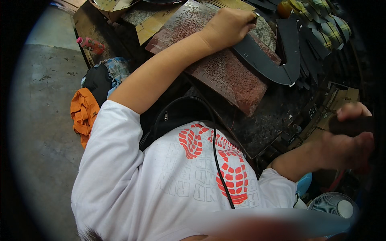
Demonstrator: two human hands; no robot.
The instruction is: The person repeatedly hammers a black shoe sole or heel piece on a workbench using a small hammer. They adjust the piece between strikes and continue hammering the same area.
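Both hands were closed and well apart, each on something of its own, with the black U-shaped piece (278, 72) at two o'clock.
At one o'clock the left hand (230, 27) was curled tight over one arm of that piece, its fingertips pinched around a small shiny metal object (256, 15), mostly hidden; whether it also pressed the piece could not be told. At three o'clock the right hand (349, 148) was wrapped around a thick dark rod-like object (349, 125), blurred at the rim. The piece lay partly over a pitted reddish-brown board (227, 86) and a speckled grey stone slab (266, 35) on the dark desk (277, 114).
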